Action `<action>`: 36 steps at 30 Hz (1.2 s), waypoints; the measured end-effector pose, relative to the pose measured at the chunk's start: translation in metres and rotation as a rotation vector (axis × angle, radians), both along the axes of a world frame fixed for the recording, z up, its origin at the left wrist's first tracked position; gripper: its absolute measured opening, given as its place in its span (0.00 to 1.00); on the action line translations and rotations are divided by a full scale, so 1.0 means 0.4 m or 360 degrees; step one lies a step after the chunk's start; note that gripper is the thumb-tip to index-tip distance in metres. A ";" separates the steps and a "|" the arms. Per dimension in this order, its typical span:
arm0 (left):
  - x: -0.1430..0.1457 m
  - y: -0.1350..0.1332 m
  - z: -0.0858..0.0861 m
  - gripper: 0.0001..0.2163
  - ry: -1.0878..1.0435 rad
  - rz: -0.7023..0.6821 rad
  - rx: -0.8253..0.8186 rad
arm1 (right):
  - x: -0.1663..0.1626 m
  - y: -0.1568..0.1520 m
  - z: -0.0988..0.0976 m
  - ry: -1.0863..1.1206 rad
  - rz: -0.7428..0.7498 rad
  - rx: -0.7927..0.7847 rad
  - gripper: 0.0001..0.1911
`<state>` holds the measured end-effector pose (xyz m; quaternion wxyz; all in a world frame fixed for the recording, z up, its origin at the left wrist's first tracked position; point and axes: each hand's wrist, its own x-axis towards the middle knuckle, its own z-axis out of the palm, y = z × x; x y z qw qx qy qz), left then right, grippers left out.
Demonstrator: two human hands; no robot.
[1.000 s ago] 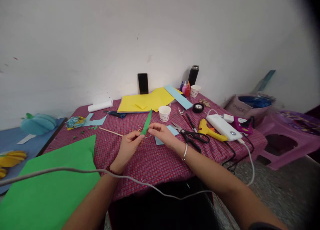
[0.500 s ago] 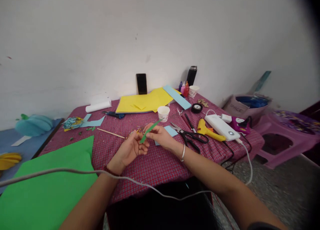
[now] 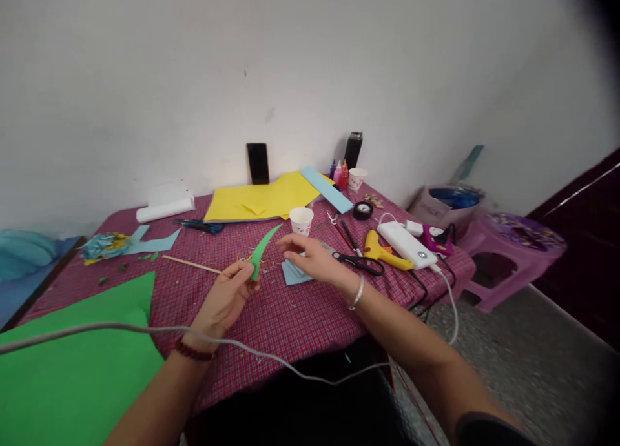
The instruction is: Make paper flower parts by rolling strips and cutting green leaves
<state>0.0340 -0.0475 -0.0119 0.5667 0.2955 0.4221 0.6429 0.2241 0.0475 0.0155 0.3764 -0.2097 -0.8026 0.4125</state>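
My left hand (image 3: pixel 230 295) pinches the lower end of a narrow, curved green paper strip (image 3: pixel 263 250), whose pointed tip rises to the right. Just right of the strip, my right hand (image 3: pixel 310 257) hovers with bent fingers apart, holding nothing. Beneath it lie light blue paper pieces (image 3: pixel 293 275). Black-handled scissors (image 3: pixel 361 263) rest right of that hand, their blades partly hidden by it. Close behind both hands stands a white paper cup (image 3: pixel 301 221). A thin wooden stick (image 3: pixel 190 263) points toward my left hand, near small paper scraps.
A large green sheet (image 3: pixel 92 362) covers the table's left front. Yellow sheets (image 3: pixel 227 204) lie at the back beneath a phone (image 3: pixel 258 163). To the right are a yellow glue gun (image 3: pixel 387 252) and a white power bank (image 3: pixel 407 244). A pale cable (image 3: pixel 232 346) crosses in front.
My right hand has let go of the green paper strip and moved apart to the right. The strip stays in my left hand. The view has turned slightly right.
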 end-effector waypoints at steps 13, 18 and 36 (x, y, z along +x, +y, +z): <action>-0.013 0.028 -0.006 0.13 0.0002 0.0365 0.0079 | 0.316 -0.071 -0.073 -0.1713 -0.0816 0.0766 0.18; -0.017 0.025 -0.001 0.14 0.0028 0.0403 0.0091 | 0.321 -0.031 -0.051 -0.1498 -0.0923 0.0647 0.22; -0.012 0.016 0.010 0.08 0.0216 0.0290 0.0132 | 0.102 -0.067 -0.012 -0.0464 0.0350 -0.0978 0.29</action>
